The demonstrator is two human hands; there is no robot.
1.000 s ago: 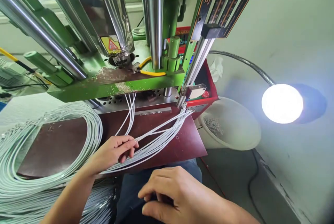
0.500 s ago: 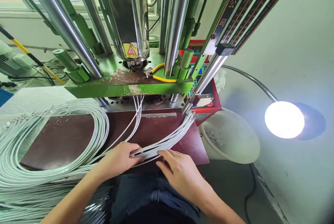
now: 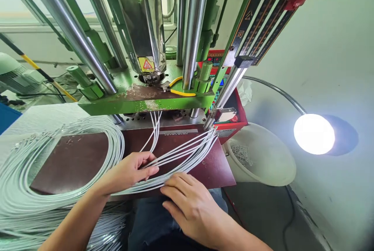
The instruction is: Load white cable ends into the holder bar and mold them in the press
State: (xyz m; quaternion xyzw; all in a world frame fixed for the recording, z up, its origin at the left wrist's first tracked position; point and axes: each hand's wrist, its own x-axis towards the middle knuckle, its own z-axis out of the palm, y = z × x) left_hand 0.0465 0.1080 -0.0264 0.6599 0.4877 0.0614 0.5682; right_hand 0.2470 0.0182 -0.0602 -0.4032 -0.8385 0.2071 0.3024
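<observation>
My left hand (image 3: 130,172) pinches a few thin white cables (image 3: 181,153) near the front of a dark red work board (image 3: 76,161). The cables fan out to the right toward a metal guide post (image 3: 213,120). My right hand (image 3: 189,204) lies on the same bundle at the board's front edge, its fingers pressing on the strands. Another few white cables (image 3: 154,126) run up from my left hand into the mould under the green press plate (image 3: 146,103). A big coil of white cables (image 3: 43,181) lies on the left.
Steel columns (image 3: 193,29) of the green press rise above the board. A white bucket (image 3: 263,157) with small scraps stands at the right. A bright gooseneck lamp (image 3: 314,134) shines at the far right. A red control box (image 3: 233,114) sits behind the bucket.
My right hand rose from my lap to the cable bundle, then slid back along it toward me. The strands between my left hand and the post have spread apart.
</observation>
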